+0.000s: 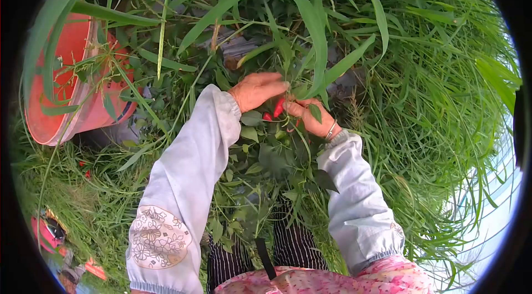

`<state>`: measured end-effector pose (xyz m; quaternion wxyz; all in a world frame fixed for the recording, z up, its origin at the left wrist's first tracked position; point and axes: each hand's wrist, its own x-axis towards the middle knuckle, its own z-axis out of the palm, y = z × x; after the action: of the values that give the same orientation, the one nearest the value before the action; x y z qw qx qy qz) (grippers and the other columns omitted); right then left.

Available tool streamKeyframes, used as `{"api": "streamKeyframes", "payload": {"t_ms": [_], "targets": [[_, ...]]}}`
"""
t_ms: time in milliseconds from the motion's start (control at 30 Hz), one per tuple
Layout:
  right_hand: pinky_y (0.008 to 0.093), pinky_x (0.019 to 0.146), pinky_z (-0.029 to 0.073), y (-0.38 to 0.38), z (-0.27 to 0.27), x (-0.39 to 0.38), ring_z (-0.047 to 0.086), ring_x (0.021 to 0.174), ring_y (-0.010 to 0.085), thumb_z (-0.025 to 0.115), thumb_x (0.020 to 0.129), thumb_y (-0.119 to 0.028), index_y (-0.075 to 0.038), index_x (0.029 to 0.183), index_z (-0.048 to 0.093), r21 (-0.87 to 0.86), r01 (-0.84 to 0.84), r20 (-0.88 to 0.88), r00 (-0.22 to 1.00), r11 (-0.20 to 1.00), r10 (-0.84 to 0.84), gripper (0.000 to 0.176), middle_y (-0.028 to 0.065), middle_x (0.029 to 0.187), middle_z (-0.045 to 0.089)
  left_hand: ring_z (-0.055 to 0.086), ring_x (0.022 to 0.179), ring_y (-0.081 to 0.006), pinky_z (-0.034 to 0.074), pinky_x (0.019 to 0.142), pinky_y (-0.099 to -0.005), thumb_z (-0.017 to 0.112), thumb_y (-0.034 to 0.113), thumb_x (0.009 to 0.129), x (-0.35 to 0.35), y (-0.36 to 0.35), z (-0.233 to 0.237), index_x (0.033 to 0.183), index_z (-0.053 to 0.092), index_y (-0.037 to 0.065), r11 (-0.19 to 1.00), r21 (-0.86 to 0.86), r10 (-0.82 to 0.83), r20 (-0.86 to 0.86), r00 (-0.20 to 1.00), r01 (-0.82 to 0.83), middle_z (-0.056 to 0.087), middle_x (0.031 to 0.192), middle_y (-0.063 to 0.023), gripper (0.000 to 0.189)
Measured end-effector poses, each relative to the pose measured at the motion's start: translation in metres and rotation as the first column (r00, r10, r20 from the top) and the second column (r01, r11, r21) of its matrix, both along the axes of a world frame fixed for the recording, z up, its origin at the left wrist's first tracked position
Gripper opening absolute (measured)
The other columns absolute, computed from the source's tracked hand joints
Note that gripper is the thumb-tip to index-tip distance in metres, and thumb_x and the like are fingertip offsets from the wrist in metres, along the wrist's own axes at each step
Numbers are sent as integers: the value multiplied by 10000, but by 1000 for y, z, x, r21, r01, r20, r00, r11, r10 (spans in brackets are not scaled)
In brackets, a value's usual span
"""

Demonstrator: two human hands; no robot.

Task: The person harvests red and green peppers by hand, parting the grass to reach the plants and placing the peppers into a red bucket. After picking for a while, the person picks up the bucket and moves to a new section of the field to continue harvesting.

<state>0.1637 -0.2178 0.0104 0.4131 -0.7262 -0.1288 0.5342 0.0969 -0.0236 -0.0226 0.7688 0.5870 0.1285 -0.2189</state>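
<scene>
Red peppers (278, 108) hang on a leafy green plant (260, 155) in the middle of the view. My left hand (259, 91) reaches over the plant from the left, just above the peppers, its fingers together; what they hold, if anything, is hidden. On the right side, my right hand (315, 116) has thumb and fingers pinched beside the upper red pepper, with a leaf over the fingers. Whether it grips the pepper or its stem is too small to tell.
A red bucket (83, 122) lies tilted at the upper left, partly behind long grass blades. Tall grass (432, 100) fills the right side. More grass blades cross the top, above my hands. Red and dark items (50, 233) lie at the lower left.
</scene>
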Motion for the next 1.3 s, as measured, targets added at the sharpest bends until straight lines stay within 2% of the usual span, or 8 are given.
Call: {"api": "streamKeyframes", "payload": {"t_ms": [433, 500, 567, 800, 900, 967, 1067, 1300], "targets": [[248, 556, 496, 19, 41, -10, 586, 780, 91, 553, 901, -190, -44, 1042, 587, 12, -21, -733, 680, 1000, 23, 206, 22, 951, 619, 495, 1037, -309, 240, 970, -540, 604, 274, 752, -18, -27, -11, 829, 626, 108, 617, 787, -74, 58, 996, 0, 599, 966, -93, 184], [246, 620, 494, 33, 62, -28, 556, 770, 68, 538, 911, -179, -56, 1113, 564, 321, -358, -577, 660, 877, 481, 238, -7, 925, 611, 505, 1019, -306, 252, 961, -539, 604, 269, 760, -20, -17, -7, 851, 629, 116, 731, 682, -25, 50, 998, -16, 608, 948, -93, 180], [241, 660, 479, 62, 102, -36, 540, 795, 63, 524, 920, -202, -59, 1102, 564, 252, -325, -722, 564, 912, 401, 235, 4, 921, 609, 551, 918, -314, 268, 949, -518, 599, 272, 778, -36, -32, -38, 848, 634, 120, 643, 720, 16, 327, 945, -260, 624, 888, -98, 171], [260, 572, 502, 232, 179, -61, 611, 643, 165, 503, 912, -230, -4, 1092, 527, 490, 408, -690, 722, 771, 56, 289, 112, 896, 611, 528, 1002, -308, 285, 979, -539, 545, 319, 820, -44, -42, -21, 994, 600, 126, 556, 831, -116, 111, 987, -28, 631, 965, -74, 266], [333, 617, 496, 328, 190, -100, 575, 640, 173, 576, 837, -194, -51, 996, 556, 813, 254, -323, 945, 524, 43, 214, 85, 696, 569, 569, 914, -315, 342, 956, -506, 571, 295, 816, -44, -47, -17, 987, 585, 92, 536, 841, -112, 160, 981, -76, 621, 958, -113, 266], [439, 943, 382, 365, 197, -133, 462, 1116, 362, 561, 802, -147, -41, 1345, 237, 600, 23, -84, 996, 800, 34, 641, 237, 1235, 398, 545, 975, -345, 277, 1024, -506, 565, 286, 829, -40, -39, -3, 974, 586, 98, 613, 790, -128, 124, 984, -20, 618, 992, -107, 238], [406, 867, 438, 398, 167, -172, 510, 1029, 397, 553, 803, -108, -56, 1385, 126, 415, 51, 252, 953, 908, -168, 723, 248, 1134, 457, 459, 1118, -373, 203, 1041, -520, 531, 276, 848, -38, -43, -3, 919, 582, 104, 647, 762, -104, 55, 993, 25, 616, 1036, -84, 193], [354, 764, 467, 243, 144, -139, 588, 957, 253, 548, 774, -77, -33, 1037, 552, 709, -71, 37, 997, 702, 64, 267, 152, 1024, 610, 504, 999, -368, 324, 917, -460, 572, 245, 831, -36, -33, 4, 900, 579, 61, 633, 771, -172, 54, 984, 68, 588, 899, -157, 197]]}}
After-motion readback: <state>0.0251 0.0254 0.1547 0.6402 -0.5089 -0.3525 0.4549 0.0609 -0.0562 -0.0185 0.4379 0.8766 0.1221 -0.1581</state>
